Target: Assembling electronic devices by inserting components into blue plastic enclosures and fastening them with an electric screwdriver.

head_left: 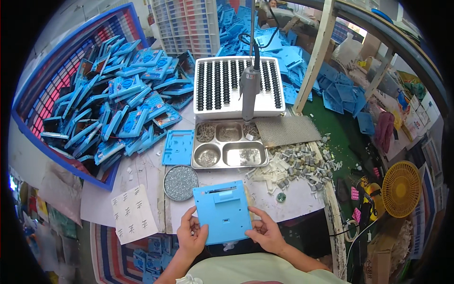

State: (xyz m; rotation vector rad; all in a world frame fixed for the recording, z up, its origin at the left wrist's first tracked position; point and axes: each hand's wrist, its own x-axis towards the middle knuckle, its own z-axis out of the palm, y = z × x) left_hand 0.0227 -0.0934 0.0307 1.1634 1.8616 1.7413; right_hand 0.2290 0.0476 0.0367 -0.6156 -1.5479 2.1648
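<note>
Under both arms and stretching forward from the person lay a pale-topped counter (302, 210), the largest thing in reach. At its left stood a blue-rimmed crate (109, 177), tilted and heaped with blue casings (127, 90). Toward the far side was a white tray (217, 114) with rows of black parts, and a grey electric screwdriver (248, 90) hung upright in front of it. Nearer sat a steel tray (221, 155) with compartments, some holding small metal bits; a grey textured mat (288, 131) lay just beside it on the right, and a flat blue panel (178, 147) on the left.

Between the two hands, just in front of the body and nearer than the steel tray, was the held casing (224, 213), light blue and nearly square. Its slightly longer axis ran away from the person, the far end leaning a little to the left; the end with the dark slot pointed forward, and the broad face was turned up to the camera.

At lower left a white sheet (135, 214) carried handwritten characters. The left hand (193, 235) was closed to a narrow grip on the casing's left edge, thumb near the front corner, fingers curled. The right hand (266, 232) pinched the opposite edge, thumb at the near right corner, forefinger extended along the side. Beyond the left hand stood a round bowl (181, 199) of tiny grey pieces. Smallest were the loose white and grey blocks (302, 165) scattered right of the steel tray.
</note>
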